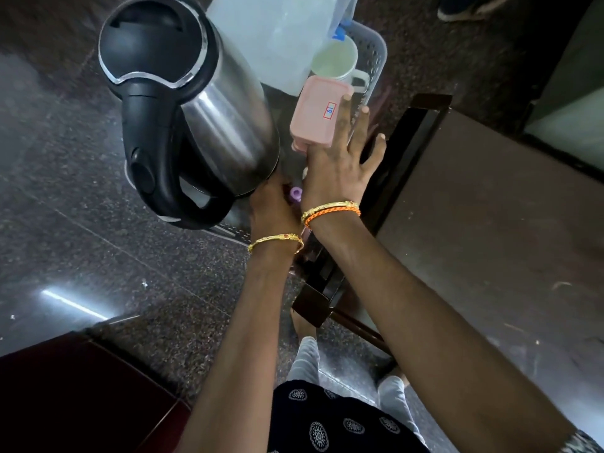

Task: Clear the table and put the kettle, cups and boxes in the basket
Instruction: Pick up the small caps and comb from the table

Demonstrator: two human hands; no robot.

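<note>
1. Over the grey basket (376,50): right hand (340,165), fingers spread wide, rests against pink lunch box (315,114), which lies directly ahead, long axis along the fingers.
2. Steel kettle (196,103) sits left; left hand (273,204) at its base, grip hidden.

We see a grey perforated basket (376,57) on the dark speckled floor (81,207), just beside the dark brown desk (490,223). It contains the kettle (209,106), a white cup (333,62) and a pink box (317,112).
</note>
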